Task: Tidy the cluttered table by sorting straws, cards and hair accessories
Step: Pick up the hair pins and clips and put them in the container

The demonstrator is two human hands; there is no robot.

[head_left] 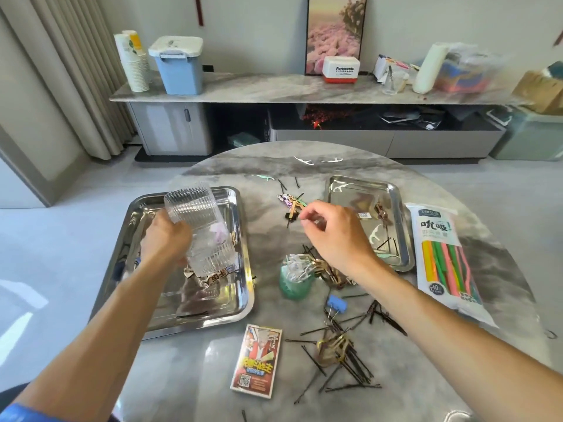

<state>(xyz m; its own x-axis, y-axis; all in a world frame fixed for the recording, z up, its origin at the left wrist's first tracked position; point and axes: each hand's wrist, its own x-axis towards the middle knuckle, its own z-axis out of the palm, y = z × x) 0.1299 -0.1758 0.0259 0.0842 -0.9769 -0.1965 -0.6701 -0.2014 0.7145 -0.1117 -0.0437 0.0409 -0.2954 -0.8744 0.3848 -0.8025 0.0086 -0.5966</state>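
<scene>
My left hand [166,236] grips a clear ribbed plastic box [198,226], tilted over the left steel tray [240,300]. My right hand [332,233] hovers above the table's middle with its fingertips pinched together; whether they hold anything is too small to tell. A bag of coloured straws [441,257] lies at the right edge. A card pack [257,360] lies near the front. Black hairpins and gold clips [338,351] are scattered front right. The right steel tray [396,208] holds floss picks and pins.
A green cup of floss picks [295,275] stands in the middle, a blue binder clip [336,303] beside it. More floss picks [316,160] lie at the round table's far edge. A sideboard with a blue bin [178,65] stands behind.
</scene>
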